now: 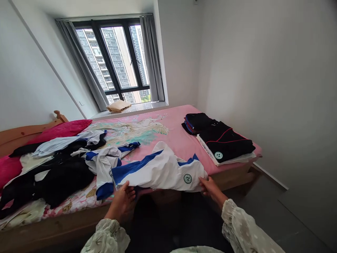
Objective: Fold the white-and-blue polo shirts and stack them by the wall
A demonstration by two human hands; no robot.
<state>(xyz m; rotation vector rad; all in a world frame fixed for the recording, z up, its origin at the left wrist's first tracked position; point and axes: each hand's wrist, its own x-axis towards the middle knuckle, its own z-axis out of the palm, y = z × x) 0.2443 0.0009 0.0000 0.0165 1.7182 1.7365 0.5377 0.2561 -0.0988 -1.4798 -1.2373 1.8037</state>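
Note:
A white and blue shirt (160,172) with a round dark green badge stretches between my two hands at the front edge of the bed. My left hand (123,196) is closed on its lower left edge, near the blue part. On the other side, my right hand (210,188) pinches the edge to the right of the badge. The shirt's far part rests on the pink sheet and looks creased. Just left of it lies another crumpled white and blue garment (107,161).
Black, white and pale clothes (65,175) lie heaped on the bed's left, by a red pillow (63,131). Folded black clothes (226,140) are stacked at the right near the wall. A brown paper bag (119,106) sits on the windowsill. The wooden bed frame (65,225) runs along the front.

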